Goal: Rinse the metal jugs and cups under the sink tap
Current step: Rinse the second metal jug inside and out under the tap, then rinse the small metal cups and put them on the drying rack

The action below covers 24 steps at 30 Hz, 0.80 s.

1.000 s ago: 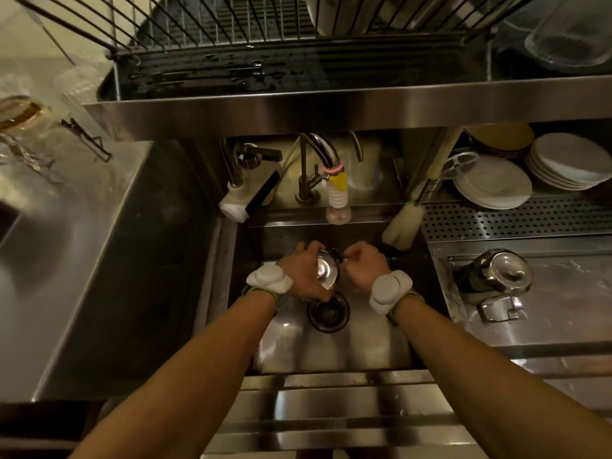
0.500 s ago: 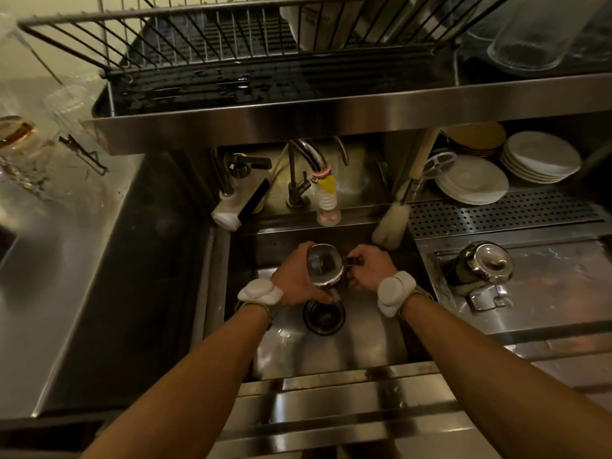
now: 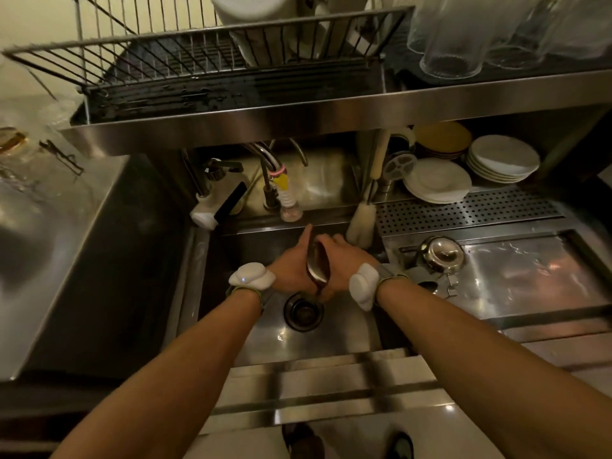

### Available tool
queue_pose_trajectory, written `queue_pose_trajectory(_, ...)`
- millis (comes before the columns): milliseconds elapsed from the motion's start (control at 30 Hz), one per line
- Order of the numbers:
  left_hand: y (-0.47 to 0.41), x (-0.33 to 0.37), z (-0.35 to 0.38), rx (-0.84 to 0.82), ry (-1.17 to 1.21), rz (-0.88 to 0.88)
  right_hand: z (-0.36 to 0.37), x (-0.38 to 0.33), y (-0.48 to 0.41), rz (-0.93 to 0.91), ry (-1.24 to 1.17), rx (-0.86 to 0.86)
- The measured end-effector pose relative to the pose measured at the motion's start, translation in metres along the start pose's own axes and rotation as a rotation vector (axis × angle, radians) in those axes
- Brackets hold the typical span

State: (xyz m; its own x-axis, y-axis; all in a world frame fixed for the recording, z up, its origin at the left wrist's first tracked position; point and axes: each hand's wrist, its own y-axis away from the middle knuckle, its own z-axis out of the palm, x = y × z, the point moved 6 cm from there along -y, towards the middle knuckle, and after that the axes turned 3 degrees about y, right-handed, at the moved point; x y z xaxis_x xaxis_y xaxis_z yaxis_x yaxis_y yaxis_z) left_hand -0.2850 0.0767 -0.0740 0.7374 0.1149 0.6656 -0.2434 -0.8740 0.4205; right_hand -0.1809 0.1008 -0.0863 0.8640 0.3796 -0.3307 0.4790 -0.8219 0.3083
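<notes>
Tilted since a moment ago, the metal cup sits pinched between both hands at centre; another jug waits right.

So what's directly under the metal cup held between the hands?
Below the metal cup is the sink drain, set in the sink floor. The hands cover the cup's sides.

Left hand, right hand clasp metal cup over sink.

Head-worn, wide-angle, looking forward and steeply down into the sink from close above, shelf overhead, forearms reaching in.
</notes>
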Motion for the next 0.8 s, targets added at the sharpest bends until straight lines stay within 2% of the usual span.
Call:
queue_pose_trajectory(67, 0.003, -0.009, 0.002, -0.032, -0.056, -0.103, -0.003, -0.001, 0.007, 0.043, -0.046, 0.023)
queue_pose_trajectory(167, 0.019, -0.011, 0.005, -0.006, -0.272, -0.241, -0.009, 0.011, 0.028, 0.055, -0.08, 0.041)
queue_pose_trajectory(367, 0.036, 0.024, 0.004, 0.14, -0.33, -0.357, -0.079, 0.026, 0.075, -0.025, -0.171, 0.199)
queue_pose_trajectory(467, 0.035, 0.063, 0.001, 0.231, -0.315, -0.322, -0.125, 0.037, 0.095, -0.051, -0.166, 0.267)
queue_pose_trajectory(600, 0.02, 0.119, 0.023, 0.29, -0.269, -0.166, -0.159, 0.08, 0.122, 0.019, -0.094, 0.352)
queue_pose_trajectory(800, -0.015, 0.198, 0.079, 0.156, -0.29, -0.024, -0.173, 0.158, 0.167, 0.166, -0.06, 0.38)
